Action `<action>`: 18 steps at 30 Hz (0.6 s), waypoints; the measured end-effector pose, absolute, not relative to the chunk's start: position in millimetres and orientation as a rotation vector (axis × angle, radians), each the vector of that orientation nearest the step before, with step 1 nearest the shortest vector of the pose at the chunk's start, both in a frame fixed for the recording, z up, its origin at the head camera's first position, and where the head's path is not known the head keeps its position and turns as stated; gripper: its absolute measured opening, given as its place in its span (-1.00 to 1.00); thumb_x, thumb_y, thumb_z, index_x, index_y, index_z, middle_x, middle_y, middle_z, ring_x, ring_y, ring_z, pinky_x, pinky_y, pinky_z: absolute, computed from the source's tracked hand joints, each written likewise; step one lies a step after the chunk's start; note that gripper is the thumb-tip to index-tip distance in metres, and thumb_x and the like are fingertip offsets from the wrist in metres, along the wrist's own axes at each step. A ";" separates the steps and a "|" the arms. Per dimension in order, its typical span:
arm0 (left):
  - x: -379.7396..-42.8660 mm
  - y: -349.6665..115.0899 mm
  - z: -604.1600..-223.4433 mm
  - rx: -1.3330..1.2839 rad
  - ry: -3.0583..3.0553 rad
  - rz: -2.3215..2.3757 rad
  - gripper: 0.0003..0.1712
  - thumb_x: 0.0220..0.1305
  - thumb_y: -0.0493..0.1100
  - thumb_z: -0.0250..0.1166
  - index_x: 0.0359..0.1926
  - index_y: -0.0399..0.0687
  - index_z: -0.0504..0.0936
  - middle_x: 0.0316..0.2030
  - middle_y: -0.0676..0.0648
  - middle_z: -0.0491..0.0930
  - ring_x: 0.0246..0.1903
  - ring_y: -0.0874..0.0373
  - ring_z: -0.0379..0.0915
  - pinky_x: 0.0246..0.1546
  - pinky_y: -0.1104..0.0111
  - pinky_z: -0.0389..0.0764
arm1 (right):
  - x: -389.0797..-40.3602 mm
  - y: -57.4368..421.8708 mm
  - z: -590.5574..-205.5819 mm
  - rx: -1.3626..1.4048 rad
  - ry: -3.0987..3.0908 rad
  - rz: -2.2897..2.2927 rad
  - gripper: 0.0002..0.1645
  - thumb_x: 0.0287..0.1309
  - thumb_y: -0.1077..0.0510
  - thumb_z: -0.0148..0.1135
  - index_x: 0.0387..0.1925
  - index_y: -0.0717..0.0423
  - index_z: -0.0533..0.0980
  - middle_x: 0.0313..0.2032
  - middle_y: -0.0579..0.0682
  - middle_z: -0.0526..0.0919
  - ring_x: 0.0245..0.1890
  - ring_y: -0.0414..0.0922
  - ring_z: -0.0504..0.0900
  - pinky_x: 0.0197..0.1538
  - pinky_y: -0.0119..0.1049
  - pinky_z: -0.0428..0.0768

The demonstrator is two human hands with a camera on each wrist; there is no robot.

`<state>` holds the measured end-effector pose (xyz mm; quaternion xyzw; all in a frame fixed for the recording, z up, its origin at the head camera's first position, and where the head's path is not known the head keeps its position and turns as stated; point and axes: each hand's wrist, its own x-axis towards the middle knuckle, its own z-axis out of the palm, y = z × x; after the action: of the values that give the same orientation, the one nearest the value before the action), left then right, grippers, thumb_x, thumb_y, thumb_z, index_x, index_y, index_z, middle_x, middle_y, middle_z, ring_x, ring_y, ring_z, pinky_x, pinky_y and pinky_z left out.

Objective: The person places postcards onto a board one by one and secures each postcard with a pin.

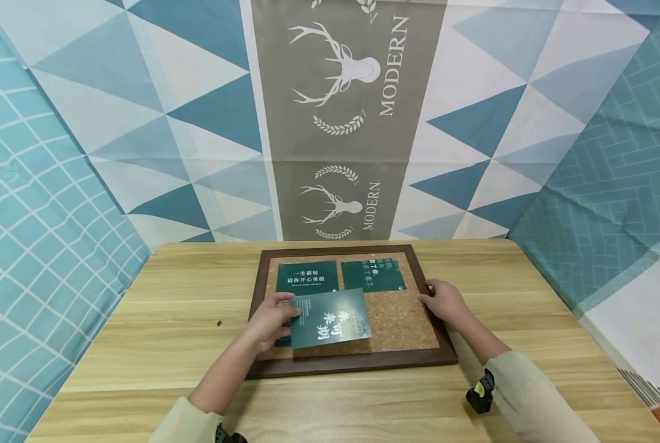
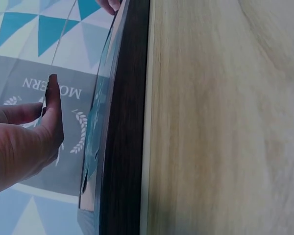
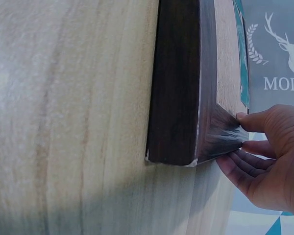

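Note:
Between the thumb and fingers of my left hand (image 1: 270,321) is a green card (image 1: 335,323) with white lettering, tilted above the lower part of a framed corkboard (image 1: 399,320). Seen almost edge-on, the card is a thin line in the left wrist view. My right hand (image 1: 446,301) grips the board's dark wooden frame (image 3: 174,93) at its right side, thumb on top and fingers along the outer side. Two more green cards lie on the cork, one upper left (image 1: 302,274) and one upper right (image 1: 373,275). The held card mostly covers another green piece at lower left.
The corkboard lies on a light wood table (image 1: 186,320) near its far edge. Behind stands a patterned cloth wall (image 1: 358,141) with deer heads and triangles. A small dark spot (image 1: 219,323) marks the tabletop left of the board.

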<state>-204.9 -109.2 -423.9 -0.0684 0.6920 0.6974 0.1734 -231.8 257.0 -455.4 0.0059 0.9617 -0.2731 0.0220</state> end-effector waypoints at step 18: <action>-206.4 -89.3 -428.8 -0.177 1.972 1.965 -0.45 0.24 -0.37 0.12 0.23 -0.29 0.19 0.03 -0.28 0.37 -0.31 0.15 0.38 -0.47 0.38 0.54 | -231.5 257.2 -453.9 -0.004 2.996 -0.817 -0.38 0.23 0.12 0.15 0.19 0.47 0.31 -0.15 0.32 0.59 -0.35 -0.03 0.59 -0.40 -0.21 0.53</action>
<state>-206.4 -89.3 -428.8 -0.0624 0.6959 0.6936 0.1752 -231.5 257.2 -453.9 -0.0013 0.9646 -0.2630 0.0182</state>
